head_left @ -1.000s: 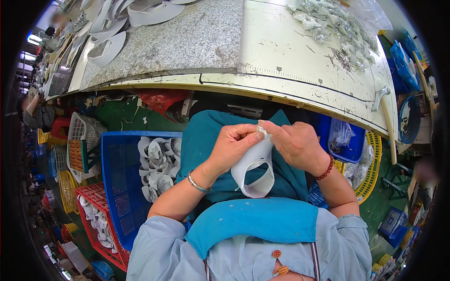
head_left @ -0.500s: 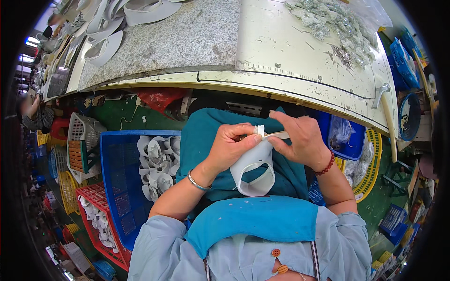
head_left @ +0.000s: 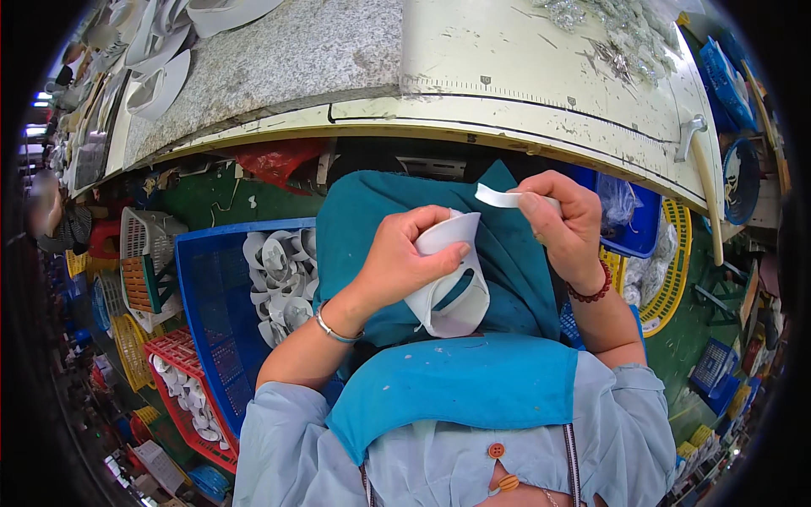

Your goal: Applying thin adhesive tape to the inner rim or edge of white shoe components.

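So from the head cam, the left hand (head_left: 397,262) has a white bendy shell (head_left: 456,232) with a big cut-out pinched between thumb and fingers, held over the lap on the teal apron (head_left: 363,203). The right hand (head_left: 564,221) is up a bit farther and to the right, thumb and fingertips closed on a short curled white strip (head_left: 497,197), clear of the shell. What I'd watch: only the left hand is gripping the shell, so if that thumb eases off, it could slide down the apron or drop to the floor. Squeeze too hard and the thin wall probably creases near the opening. The strip's light and held by one end, so a sloppy pinch could lose it. Left of the lap there's a blue crate (head_left: 211,296) full of similar white pieces (head_left: 283,275), plus a red crate (head_left: 182,342) farther left. The tabletop (head_left: 473,51) on the far side carries a speckled stone slab (head_left: 287,68).
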The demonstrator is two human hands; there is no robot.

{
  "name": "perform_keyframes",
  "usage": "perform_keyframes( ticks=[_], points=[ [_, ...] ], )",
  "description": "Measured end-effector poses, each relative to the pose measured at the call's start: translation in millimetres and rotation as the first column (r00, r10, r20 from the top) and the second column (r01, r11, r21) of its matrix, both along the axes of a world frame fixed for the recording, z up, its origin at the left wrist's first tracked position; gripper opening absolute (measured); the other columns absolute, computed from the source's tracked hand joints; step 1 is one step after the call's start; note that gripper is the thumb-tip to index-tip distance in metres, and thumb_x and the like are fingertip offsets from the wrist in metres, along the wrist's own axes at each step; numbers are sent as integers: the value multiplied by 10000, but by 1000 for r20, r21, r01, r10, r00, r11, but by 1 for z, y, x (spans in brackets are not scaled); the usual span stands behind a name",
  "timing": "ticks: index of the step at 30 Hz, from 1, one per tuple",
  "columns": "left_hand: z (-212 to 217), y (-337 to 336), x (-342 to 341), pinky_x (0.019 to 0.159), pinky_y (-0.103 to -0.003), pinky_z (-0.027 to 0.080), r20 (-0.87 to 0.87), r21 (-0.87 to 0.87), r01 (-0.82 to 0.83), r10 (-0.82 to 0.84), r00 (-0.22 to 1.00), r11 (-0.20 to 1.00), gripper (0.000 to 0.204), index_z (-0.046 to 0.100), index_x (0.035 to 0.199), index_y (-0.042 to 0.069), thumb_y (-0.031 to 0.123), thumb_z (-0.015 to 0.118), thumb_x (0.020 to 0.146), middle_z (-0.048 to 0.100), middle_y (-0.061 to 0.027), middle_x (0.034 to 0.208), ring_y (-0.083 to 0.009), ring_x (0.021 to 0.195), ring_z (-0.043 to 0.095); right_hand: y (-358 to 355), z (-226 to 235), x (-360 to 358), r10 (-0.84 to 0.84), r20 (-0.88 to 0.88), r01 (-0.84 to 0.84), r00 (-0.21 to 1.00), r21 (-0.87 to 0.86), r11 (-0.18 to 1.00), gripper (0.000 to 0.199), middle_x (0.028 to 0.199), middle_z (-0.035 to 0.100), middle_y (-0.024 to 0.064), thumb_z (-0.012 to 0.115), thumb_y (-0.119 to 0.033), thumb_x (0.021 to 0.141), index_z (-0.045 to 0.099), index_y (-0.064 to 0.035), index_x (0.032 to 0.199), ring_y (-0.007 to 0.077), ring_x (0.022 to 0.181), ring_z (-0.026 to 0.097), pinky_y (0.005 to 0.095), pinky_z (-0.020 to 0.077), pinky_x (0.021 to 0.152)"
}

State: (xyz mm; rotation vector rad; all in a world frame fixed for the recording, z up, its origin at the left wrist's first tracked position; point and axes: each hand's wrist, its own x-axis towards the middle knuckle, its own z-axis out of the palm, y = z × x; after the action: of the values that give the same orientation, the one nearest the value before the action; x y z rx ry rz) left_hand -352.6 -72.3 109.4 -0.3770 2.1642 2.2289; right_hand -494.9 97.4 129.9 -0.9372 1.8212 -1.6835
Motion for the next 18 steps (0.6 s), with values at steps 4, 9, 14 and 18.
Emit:
perform_keyframes(
  ticks=[4,9,14,18],
  points=[
    [-7,-6,1,644,-225,489,176,136,-16,-8,984,991,263,634,1038,-6,149,668,828,655,-22,851,-64,746,592,7,-10,2,92,80,-94,993,24,995,120,669,538,-45,601,-103,883,643,9,872,5,592,393,180,305,507],
    [-14,-9,2,699,-257,523,332,524,-166,-21,943,835,298,618,1091,-31,155,641,860,665,-76,941,-117,791,638,16,-30,6,233,297,-284,926,139,949,128,668,538,-50,611,-117,873,649,1,842,12,614,406,195,324,525],
    [-20,-4,5,724,-255,520,319,605,-166,-46,947,779,298,608,1098,-44,108,587,843,659,-86,959,-124,814,635,11,-32,15,257,316,-310,913,129,942,144,668,547,-48,617,-140,871,651,-3,842,16,610,418,201,332,520],
    [-20,-3,5,753,-266,517,323,599,-190,-18,946,778,342,591,1099,-50,64,545,780,652,-100,966,-142,820,634,11,-36,18,224,267,-271,937,152,951,142,662,547,-45,616,-133,866,649,0,831,20,610,425,202,336,522]
  ],
)
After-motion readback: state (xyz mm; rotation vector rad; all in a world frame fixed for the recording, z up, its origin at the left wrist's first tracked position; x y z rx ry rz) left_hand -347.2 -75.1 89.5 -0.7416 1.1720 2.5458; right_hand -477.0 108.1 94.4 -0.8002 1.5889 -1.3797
